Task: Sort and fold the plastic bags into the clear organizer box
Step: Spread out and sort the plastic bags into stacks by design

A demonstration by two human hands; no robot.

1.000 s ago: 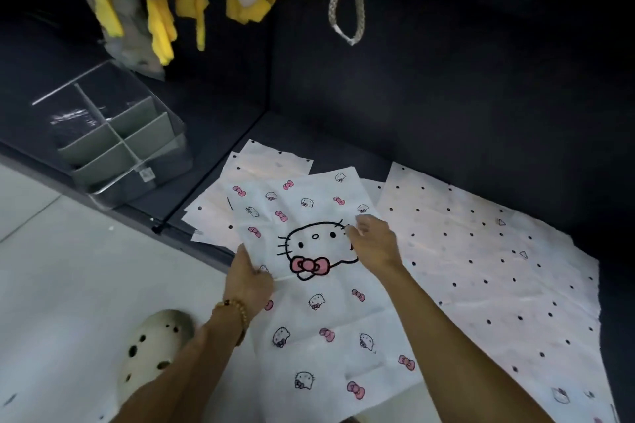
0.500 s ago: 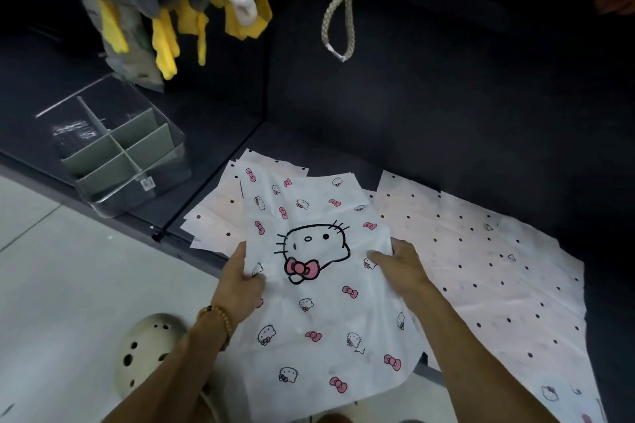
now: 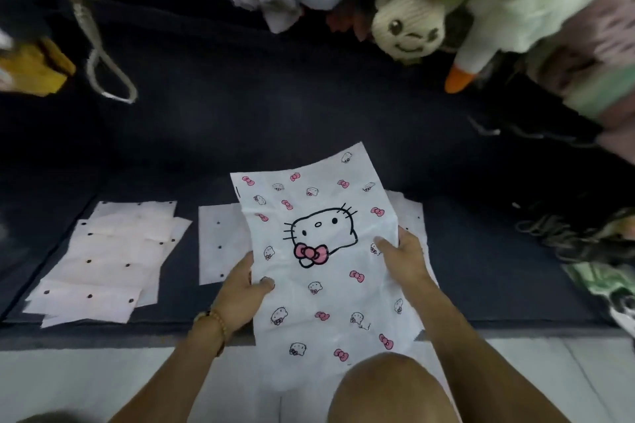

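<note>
A knee is seen nearest the camera, with a pale floor beneath it. Just beyond, a white cat-print bag is held up flat and unfolded between the two hands. Its left edge is pinched by the left hand, thumb on the printed face and fingers curled behind; a beaded bracelet is worn on that wrist. Its right edge is gripped in the same way by the right hand, fingers on top.

Under the bag and partly hidden by it, a dotted sheet is laid on the dark platform. To the left of the left hand, a loose overlapping pile of dotted bags is spread out flat, none of them folded as far as can be told. Beyond the hands, plush toys and a looped cord are hung above the platform.

The clear organizer box is not in view, so nothing can be said of what has been placed in it. The work is judged to be at an early stage: bags appear grouped by print, while the folding of this bag and all of the boxing is judged not yet done.
</note>
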